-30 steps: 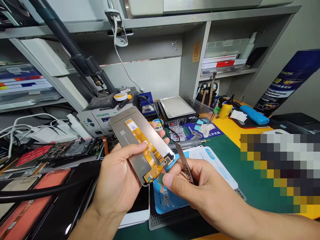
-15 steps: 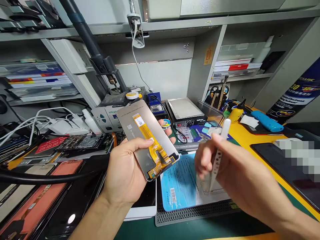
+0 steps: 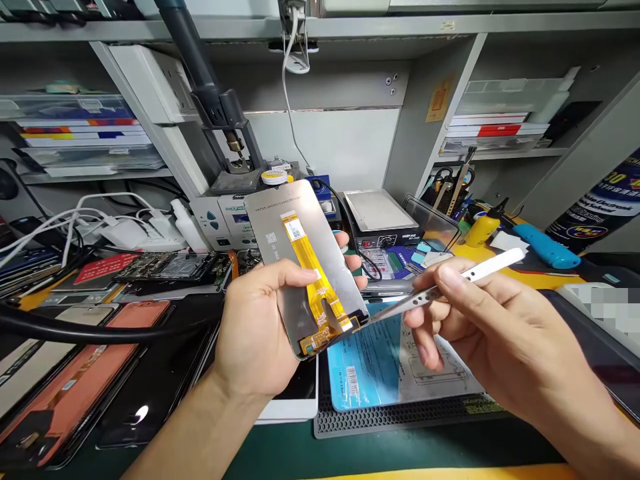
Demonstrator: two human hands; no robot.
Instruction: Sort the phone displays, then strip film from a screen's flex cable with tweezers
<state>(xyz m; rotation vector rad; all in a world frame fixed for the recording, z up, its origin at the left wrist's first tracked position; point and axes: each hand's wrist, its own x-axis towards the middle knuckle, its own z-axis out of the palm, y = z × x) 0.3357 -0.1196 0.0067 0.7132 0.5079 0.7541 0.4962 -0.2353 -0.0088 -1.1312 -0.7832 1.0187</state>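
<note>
From here I see the left hand [image 3: 250, 327] pinching the screen panel [image 3: 323, 247] back-side up, so its orange ribbon [image 3: 320, 291] lies exposed, and the right hand [image 3: 505, 320] pinching tweezers [image 3: 407, 305].

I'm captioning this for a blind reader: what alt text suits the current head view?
A left hand holds a phone screen panel, its back and orange ribbon cable showing, while the right hand holds tweezers, tips near the panel's lower-right corner. Below lies a blue-and-white package.
</note>
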